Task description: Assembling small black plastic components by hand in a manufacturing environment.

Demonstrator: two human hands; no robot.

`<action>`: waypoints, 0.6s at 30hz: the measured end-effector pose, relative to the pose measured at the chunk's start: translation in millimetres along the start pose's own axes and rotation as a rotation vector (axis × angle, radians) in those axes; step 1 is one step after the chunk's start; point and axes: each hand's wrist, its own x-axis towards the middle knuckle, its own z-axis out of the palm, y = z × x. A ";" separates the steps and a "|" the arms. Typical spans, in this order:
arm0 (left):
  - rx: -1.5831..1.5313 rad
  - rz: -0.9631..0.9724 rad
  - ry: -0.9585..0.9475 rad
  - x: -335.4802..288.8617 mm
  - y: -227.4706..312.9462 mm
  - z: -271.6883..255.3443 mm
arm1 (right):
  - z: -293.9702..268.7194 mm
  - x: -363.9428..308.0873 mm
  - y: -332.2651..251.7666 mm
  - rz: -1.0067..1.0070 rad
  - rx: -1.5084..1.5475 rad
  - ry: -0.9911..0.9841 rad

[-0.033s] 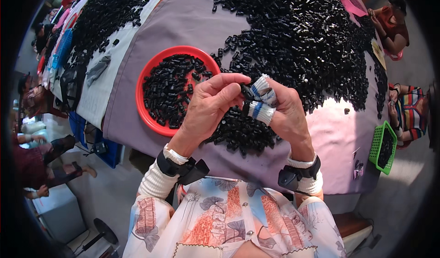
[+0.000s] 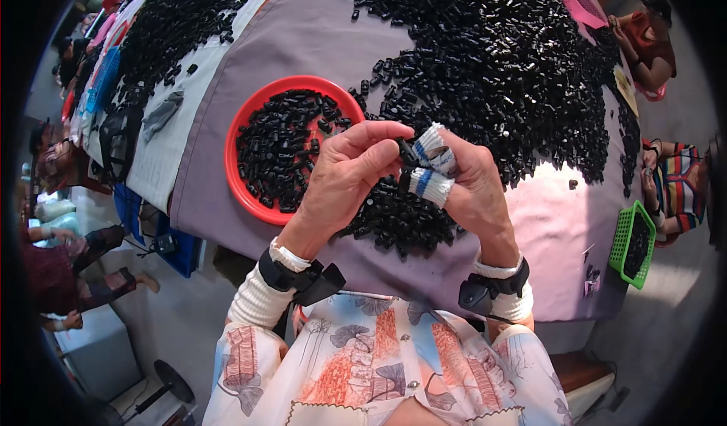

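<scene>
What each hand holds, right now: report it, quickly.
Left hand: closed, thumb and forefinger on a small black piece.
Right hand: closed on the same piece, its fingers in white-and-blue covers.

Nearby: one red tray (image 2: 230, 149), one green basket (image 2: 622, 244), two wrist straps (image 2: 276, 271) — small black pieces (image 2: 515, 85) beyond counting

No lettering, label or number is readable.

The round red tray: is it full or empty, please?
Neither: partly filled. Black pieces cover most of the red tray, but patches of its red bottom show between them.
</scene>
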 end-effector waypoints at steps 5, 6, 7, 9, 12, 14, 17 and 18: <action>-0.067 0.018 -0.058 -0.9 3.5 -1.3 | 5.0 1.5 -4.1 -0.037 -0.021 0.014; -0.081 0.024 -0.084 -0.2 3.9 -1.7 | 5.5 1.6 -4.5 -0.035 -0.027 0.012; -0.094 0.031 -0.107 -0.2 4.2 -2.6 | 6.3 2.1 -4.1 -0.033 -0.031 0.007; -0.093 0.029 -0.108 -1.3 5.7 -2.3 | 5.3 3.0 -5.2 -0.020 -0.058 -0.010; -0.104 0.005 -0.121 -1.7 7.1 1.0 | 3.0 2.1 -5.0 0.002 -0.075 -0.021; -0.112 -0.011 -0.123 -2.3 7.5 0.1 | 3.1 2.7 -3.0 0.008 -0.058 -0.023; -0.099 -0.022 -0.148 -1.7 7.1 -0.4 | 1.9 3.6 -1.5 0.056 -0.010 -0.053; -0.103 -0.033 -0.129 -1.4 7.1 0.6 | 1.8 3.6 -1.5 0.058 -0.018 -0.045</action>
